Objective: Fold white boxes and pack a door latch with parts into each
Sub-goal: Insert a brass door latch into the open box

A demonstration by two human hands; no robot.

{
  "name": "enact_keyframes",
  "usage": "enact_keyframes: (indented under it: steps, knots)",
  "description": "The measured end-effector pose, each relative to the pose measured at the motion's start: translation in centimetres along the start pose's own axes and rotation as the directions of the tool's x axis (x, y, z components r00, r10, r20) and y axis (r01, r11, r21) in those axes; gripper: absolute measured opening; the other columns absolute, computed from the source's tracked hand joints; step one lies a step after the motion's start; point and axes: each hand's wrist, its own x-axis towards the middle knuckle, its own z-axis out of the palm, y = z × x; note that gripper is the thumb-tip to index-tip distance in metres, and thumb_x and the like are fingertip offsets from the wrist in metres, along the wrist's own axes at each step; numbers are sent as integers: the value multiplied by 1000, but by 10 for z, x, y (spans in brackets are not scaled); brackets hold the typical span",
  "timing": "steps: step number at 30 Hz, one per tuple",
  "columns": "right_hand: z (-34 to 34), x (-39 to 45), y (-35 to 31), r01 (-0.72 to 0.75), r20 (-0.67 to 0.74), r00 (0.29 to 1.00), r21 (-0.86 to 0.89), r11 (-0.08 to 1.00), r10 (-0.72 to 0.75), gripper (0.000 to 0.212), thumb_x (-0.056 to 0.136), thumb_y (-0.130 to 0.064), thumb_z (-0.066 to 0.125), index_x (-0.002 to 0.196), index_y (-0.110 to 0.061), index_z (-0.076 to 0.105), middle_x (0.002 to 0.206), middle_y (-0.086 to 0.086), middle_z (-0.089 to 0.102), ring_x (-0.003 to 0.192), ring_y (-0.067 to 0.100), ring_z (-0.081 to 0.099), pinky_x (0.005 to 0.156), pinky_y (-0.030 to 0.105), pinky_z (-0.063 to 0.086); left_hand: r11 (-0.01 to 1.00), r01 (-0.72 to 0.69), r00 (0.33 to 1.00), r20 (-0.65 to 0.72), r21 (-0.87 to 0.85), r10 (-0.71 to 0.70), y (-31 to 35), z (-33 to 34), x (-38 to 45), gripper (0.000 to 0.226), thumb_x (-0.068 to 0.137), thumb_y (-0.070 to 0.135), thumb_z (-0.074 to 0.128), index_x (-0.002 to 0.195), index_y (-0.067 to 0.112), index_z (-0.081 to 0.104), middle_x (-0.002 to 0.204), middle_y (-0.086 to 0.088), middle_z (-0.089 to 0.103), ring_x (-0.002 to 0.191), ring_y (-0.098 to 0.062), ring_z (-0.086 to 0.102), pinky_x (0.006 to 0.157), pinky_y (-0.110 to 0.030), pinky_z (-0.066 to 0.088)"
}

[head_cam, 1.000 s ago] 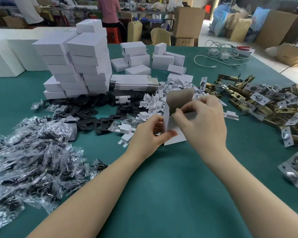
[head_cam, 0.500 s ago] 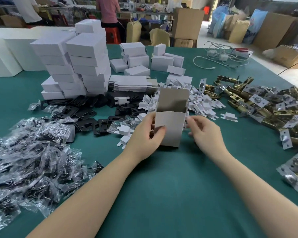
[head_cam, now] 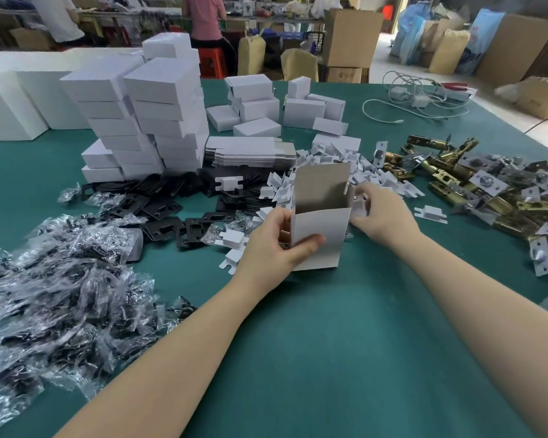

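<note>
so right now i've got the half-folded white cardboard box (head_cam: 320,238) standing upright on the green felt table (head_cam: 345,343), open end up with the grey inside showing and the tall back flap sticking up. my left hand (head_cam: 272,251) grips it low on the left edge, thumb across the front panel and fingers curled round the side, mostly so it stays squared up and doesn't tip while the other hand goes shopping. my right hand (head_cam: 383,216) is just beside the box's right wall, reaching into the heap of small white die-cut cardboard inserts (head_cam: 336,165). it looks like the fingers are closing on one of the inserts, but they're half hidden behind the box so i honestly can't tell if it's got one yet.

everything's laid out in arm's reach on purpose: brass door latches (head_cam: 487,191) piled to my right, black metal strike plates (head_cam: 159,213) and the crinkly clear plastic bags of screws (head_cam: 60,295) to my left, stack of finished white boxes (head_cam: 146,121) at the back.

compared to half a second ago the box hasn't really budged and the left grip is the same, but the right hand has moved off the box's right side and further back into the insert pile. a second ago both hands were up on the box folding it.
</note>
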Motion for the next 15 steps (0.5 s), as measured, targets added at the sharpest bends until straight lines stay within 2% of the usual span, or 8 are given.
enact_keyframes:
  steps: [3,4,5,7,9,12,13,15]
  knots:
    - [-4,-14,11,101,-32,993,-324,941,-118,40,92,-7,53,127,-25,55,114,10,53,102,34,55,67,35,41,1000,11,1000,-1,5,-11,0,0,1,39,64,57,73,94,41,54,86,22,68,74,1,62,61,-14,47]
    - [-3,-20,14,148,-16,986,-359,922,-165,44,91,-3,53,128,-25,57,113,11,50,99,35,54,65,34,40,1000,14,1000,-1,8,-14,0,0,1,40,64,58,73,95,41,54,87,22,68,75,1,62,62,-14,47]
    - [-2,-26,18,197,6,978,-350,916,-209,44,90,-1,55,128,-23,61,112,13,49,96,36,54,66,36,44,1000,17,1000,-2,8,-17,0,0,1,40,64,58,73,95,41,54,87,23,68,75,2,61,62,-13,47]
    - [0,-36,22,256,31,966,-261,931,-257,33,92,-8,60,123,-16,68,114,18,51,96,37,57,78,40,50,1000,17,1000,-3,9,-17,0,0,1,39,64,59,72,94,42,54,86,24,68,74,3,61,62,-12,46]
    - [0,-42,22,251,63,968,-184,950,-244,27,97,-17,59,120,-15,71,119,18,59,107,35,57,90,35,45,1000,12,1000,-2,9,-12,0,-1,0,38,64,59,72,93,42,54,87,25,68,75,4,62,61,-11,46]
    - [-7,-42,22,180,102,981,-202,963,-162,27,97,-21,57,121,-19,70,116,12,68,109,29,59,89,32,44,1000,5,1000,-2,16,-5,1,-1,-1,37,65,61,71,94,45,55,91,24,68,80,1,64,65,-14,49]
    - [-11,-41,20,135,56,990,-200,971,-126,28,96,-21,58,121,-20,69,115,10,69,107,28,61,88,32,46,1000,6,1000,0,18,-6,1,-1,-1,37,65,61,71,95,46,55,93,23,69,82,-1,65,67,-16,51]
    - [-19,-41,15,83,-174,981,-50,995,-90,29,93,-18,60,120,-18,69,108,6,72,93,22,64,82,25,47,1000,2,1000,11,22,-2,1,-1,-1,38,67,61,70,99,48,55,95,23,69,85,-2,66,69,-18,53]
